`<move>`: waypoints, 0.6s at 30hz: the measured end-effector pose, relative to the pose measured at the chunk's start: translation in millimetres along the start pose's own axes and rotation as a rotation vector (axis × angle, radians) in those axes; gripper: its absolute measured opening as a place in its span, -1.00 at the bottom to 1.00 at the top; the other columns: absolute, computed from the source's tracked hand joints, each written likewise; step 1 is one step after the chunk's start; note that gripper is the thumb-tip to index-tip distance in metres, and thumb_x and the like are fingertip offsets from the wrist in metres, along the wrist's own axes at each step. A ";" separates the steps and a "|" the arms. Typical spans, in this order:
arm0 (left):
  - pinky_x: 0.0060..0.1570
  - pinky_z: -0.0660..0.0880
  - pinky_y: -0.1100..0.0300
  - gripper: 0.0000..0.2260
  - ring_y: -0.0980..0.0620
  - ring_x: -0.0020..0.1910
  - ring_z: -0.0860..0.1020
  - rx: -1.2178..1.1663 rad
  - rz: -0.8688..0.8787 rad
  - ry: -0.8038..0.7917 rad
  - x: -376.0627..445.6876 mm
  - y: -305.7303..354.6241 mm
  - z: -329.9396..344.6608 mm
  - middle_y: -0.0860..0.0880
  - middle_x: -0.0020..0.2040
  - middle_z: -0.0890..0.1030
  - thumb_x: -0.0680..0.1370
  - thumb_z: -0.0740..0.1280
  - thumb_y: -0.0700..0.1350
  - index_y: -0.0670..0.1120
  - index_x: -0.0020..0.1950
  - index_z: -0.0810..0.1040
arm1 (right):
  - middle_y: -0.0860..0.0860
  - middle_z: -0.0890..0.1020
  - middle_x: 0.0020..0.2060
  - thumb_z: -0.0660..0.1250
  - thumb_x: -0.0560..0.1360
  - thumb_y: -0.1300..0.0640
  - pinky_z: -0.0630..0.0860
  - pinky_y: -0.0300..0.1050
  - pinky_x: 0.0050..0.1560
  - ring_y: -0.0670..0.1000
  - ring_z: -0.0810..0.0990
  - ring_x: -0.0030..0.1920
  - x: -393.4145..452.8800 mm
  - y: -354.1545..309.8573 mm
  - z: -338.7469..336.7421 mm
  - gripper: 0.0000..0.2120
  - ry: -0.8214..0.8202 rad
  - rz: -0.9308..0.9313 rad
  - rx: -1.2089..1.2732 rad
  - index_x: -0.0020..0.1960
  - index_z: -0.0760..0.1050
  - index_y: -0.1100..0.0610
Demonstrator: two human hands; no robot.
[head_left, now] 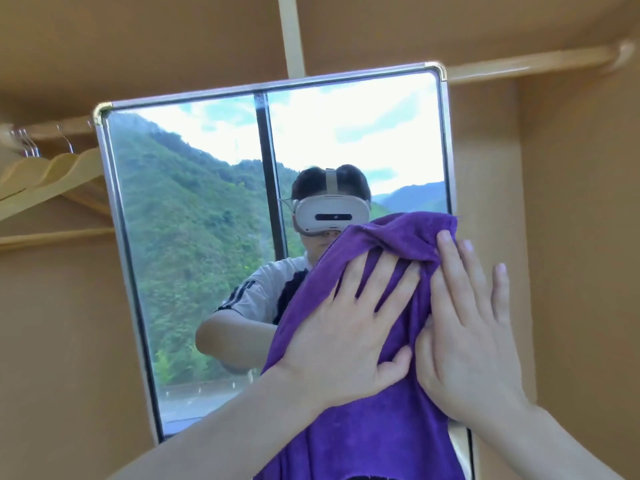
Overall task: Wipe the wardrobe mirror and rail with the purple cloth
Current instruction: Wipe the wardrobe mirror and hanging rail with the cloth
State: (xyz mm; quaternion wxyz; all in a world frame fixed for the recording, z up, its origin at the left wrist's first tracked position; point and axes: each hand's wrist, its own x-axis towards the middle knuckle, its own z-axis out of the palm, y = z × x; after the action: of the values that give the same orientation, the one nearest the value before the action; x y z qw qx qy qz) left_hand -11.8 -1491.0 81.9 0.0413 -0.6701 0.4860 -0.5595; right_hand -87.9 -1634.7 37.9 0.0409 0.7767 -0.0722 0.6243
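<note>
A metal-framed mirror [194,237] stands inside the wooden wardrobe, reflecting a window with green hills and a person wearing a headset. The purple cloth [381,438] lies flat against the mirror's lower right part and hangs down past the bottom of the view. My left hand [346,334] presses on the cloth with fingers spread and straight. My right hand [467,327] presses flat beside it at the mirror's right edge, fingertips on the cloth's top corner. The wooden rail [533,62] runs behind the mirror near the top.
Several wooden hangers [48,178] hang on the rail at the far left. A pale vertical strip [292,32] rises above the mirror. The wardrobe's brown side wall [581,237] stands close on the right.
</note>
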 end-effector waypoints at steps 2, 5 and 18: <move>0.51 -0.08 -0.02 -0.25 -0.31 0.47 0.20 -0.023 0.014 -0.012 -3.9 -1.8 0.0 -0.24 0.58 0.29 0.51 0.25 0.23 -0.12 0.62 0.25 | 0.22 0.19 0.60 0.06 0.52 0.07 -0.19 0.06 0.63 0.13 0.00 0.64 6.9 1.4 -1.5 -0.33 -0.002 -0.017 -0.031 0.58 0.22 0.33; 0.50 0.01 -0.01 -0.24 -0.30 0.46 0.22 -0.026 0.046 -0.004 1.4 -20.2 -4.4 -0.21 0.61 0.24 0.52 0.23 0.25 -0.09 0.64 0.21 | 0.20 0.12 0.63 0.06 0.50 0.12 -0.21 0.14 0.62 0.17 -0.03 0.65 37.5 10.0 -11.3 -0.32 0.014 -0.052 -0.152 0.59 0.18 0.34; 0.29 0.44 0.11 -0.22 -0.09 0.52 0.22 -0.088 -0.082 0.062 18.5 -75.5 -35.8 0.00 0.69 -0.01 0.54 0.19 0.28 0.01 0.68 0.04 | 0.09 0.07 0.66 0.09 0.52 0.11 -0.12 0.33 0.57 0.18 0.00 0.65 150.5 16.0 -38.4 -0.30 0.038 -0.157 -0.336 0.62 0.09 0.29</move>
State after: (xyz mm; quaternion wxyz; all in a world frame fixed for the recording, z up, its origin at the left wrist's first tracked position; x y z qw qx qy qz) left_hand 3.7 -1446.9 153.5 -0.0261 -0.6729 0.4833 -0.5594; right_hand -95.9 -1653.8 192.7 0.2199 0.7504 -0.1137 0.6129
